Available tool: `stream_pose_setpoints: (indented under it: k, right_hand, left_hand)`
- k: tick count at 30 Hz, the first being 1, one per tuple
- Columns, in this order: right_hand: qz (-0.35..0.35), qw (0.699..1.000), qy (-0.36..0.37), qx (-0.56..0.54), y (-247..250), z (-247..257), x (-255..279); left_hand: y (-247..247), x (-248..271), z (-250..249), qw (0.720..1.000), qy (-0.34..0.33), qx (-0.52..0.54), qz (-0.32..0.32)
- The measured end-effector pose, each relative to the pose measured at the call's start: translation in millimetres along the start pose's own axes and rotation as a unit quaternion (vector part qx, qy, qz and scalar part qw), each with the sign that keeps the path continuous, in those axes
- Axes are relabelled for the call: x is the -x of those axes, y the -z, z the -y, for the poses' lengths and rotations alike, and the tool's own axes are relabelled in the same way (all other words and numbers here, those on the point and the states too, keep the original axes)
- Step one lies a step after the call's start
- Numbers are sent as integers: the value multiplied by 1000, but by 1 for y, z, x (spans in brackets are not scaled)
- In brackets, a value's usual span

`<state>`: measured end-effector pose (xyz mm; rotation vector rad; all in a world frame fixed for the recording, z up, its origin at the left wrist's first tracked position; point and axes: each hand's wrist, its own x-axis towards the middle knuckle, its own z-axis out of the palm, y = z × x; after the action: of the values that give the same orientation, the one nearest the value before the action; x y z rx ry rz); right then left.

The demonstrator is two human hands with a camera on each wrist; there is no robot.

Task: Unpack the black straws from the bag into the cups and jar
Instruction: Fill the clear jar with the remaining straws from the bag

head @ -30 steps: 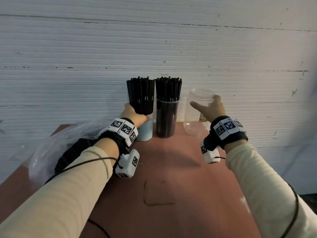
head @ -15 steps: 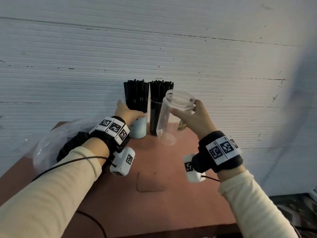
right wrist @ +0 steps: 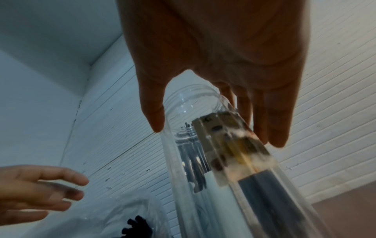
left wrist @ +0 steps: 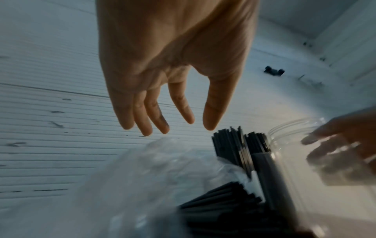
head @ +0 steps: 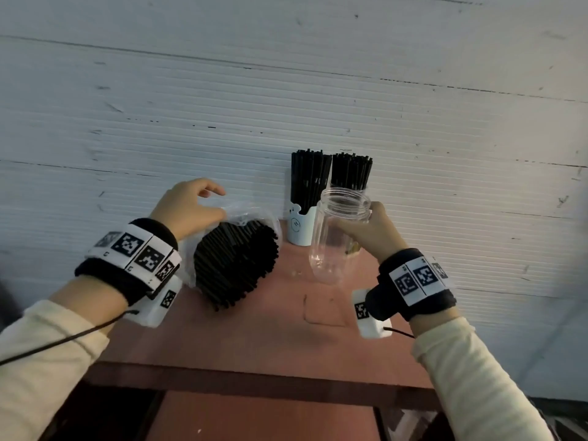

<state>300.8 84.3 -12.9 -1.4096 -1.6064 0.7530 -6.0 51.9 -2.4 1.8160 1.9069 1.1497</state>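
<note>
my right hand wraps its grip round the clear jar, holding it tilted just above the reddish worktop; the jar holds no straws. my left hand hovers with a wide grip, fingers loose, over the clear bag, not clearly touching it. the bag lies on the worktop's left side with a thick bundle of black straws inside. behind the jar, by the wall, the white cup and a second cup, mostly hidden, stand packed with straws.
</note>
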Motion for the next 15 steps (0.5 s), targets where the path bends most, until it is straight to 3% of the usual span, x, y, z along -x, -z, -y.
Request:
stream_pose_setpoints:
  k: [3,6,8,11,13,15]
  right_hand:
    - [-40,997,19,62,0,5,6]
    - [-133,973,157,100,-10,18,17]
    - [-155,950,249,110,-24,32,24]
    - [-59,942,300,134,-55,52,28]
    - [68,947,271,158,-83,60,28]
    - [164,933,243,210,-111,64,26]
  left_hand:
    - [11,1,25,999,-1,-30,32]
    - [16,8,40,991,1,-35,126]
    - [15,9,46,989,-8,-42,144]
    - [12,10,49,992,-20,-34,123]
    - [11,12,48,994,-22,-13,104]
    - [13,15,44,995,-41,9,93]
